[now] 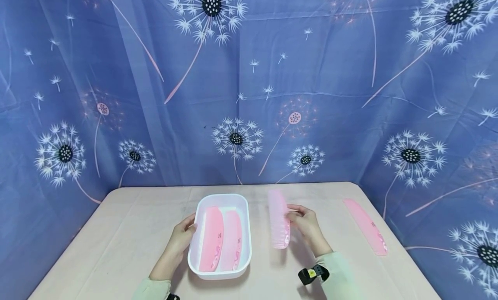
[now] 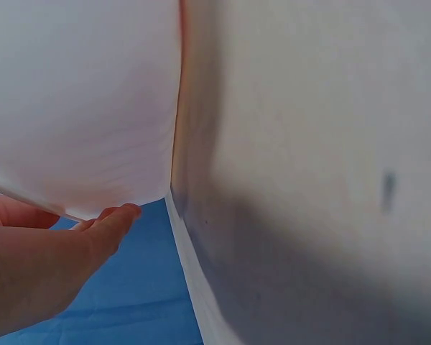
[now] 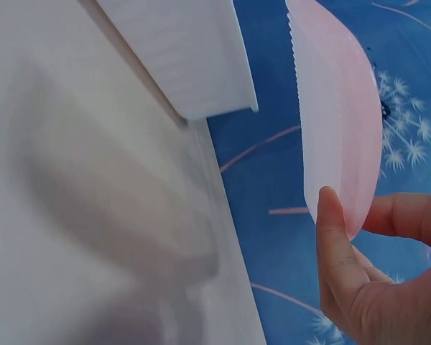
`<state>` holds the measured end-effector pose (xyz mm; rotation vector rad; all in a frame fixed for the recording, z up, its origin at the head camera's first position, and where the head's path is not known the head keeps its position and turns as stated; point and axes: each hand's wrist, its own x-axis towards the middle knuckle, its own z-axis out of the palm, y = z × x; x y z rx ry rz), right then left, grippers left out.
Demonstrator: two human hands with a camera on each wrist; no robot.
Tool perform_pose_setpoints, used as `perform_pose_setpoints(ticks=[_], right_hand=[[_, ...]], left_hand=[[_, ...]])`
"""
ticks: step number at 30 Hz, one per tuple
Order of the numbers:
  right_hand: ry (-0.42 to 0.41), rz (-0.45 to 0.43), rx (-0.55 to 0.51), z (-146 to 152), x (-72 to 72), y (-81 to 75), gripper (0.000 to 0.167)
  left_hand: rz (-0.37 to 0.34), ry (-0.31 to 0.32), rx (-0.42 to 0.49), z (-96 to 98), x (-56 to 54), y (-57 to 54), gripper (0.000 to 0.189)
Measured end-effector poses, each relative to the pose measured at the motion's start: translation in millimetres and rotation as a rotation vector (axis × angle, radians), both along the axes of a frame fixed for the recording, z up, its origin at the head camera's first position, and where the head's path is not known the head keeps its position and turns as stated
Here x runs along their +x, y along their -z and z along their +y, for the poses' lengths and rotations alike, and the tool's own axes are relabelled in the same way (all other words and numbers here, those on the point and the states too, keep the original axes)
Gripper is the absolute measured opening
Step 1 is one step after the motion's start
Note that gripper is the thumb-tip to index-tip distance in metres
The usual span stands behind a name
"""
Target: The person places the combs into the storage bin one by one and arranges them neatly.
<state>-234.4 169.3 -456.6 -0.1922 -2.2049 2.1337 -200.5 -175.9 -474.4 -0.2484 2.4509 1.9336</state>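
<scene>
A white rectangular plastic box point(image 1: 219, 199) stands on the table with two pink combs inside, a left comb point(image 1: 212, 239) and a right comb point(image 1: 233, 241), lying side by side. My left hand point(image 1: 180, 239) grips the box by its left rim. In the left wrist view, the fingers of that hand point(image 2: 65, 251) meet the box's edge. My right hand point(image 1: 306, 224) pinches another pink comb point(image 1: 278, 222) by its spine between thumb and fingers. That comb is held above the table, right of the box, and its shadow falls below. In the right wrist view, its teeth point(image 3: 312, 122) face the box.
One more pink comb point(image 1: 365, 226) lies slanted near the table's right edge. The table point(image 1: 128, 239) has a pale cover. A blue curtain point(image 1: 241, 88) with dandelion print surrounds the back and sides.
</scene>
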Motion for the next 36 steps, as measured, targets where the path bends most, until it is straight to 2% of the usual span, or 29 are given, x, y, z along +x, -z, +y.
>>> perform_pose_setpoints(ticks=[9,17,26,36], right_hand=[[-0.027,0.013,-0.020,-21.8,0.1,4.5,0.034],[-0.085,0.023,-0.023,-37.9,4.4,3.3,0.035],[-0.124,0.034,-0.010,-52.2,6.9,1.9,0.036],[-0.178,0.029,-0.009,-62.8,3.8,6.7,0.038]], left_hand=[[0.004,-0.003,-0.010,0.3,0.0,1.8,0.048],[-0.010,0.004,-0.006,-0.3,0.5,2.9,0.048],[-0.016,0.001,-0.012,0.2,0.4,-0.2,0.048],[-0.031,0.008,-0.019,-1.1,-0.5,1.2,0.050]])
